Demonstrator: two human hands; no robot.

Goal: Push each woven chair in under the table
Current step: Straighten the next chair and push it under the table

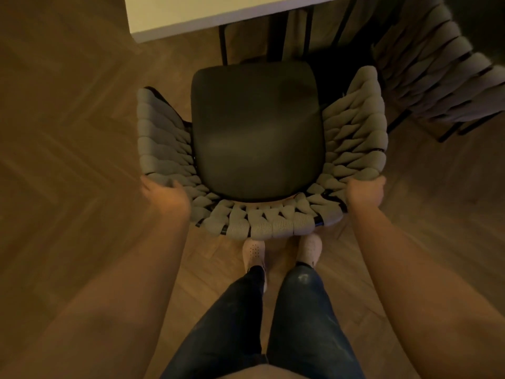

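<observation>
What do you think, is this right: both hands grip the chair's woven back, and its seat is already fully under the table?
Not quite. In the head view the left hand and right hand do grip the woven back of the chair, but the seat is in plain sight, short of the edge of the table, not under it.
</observation>
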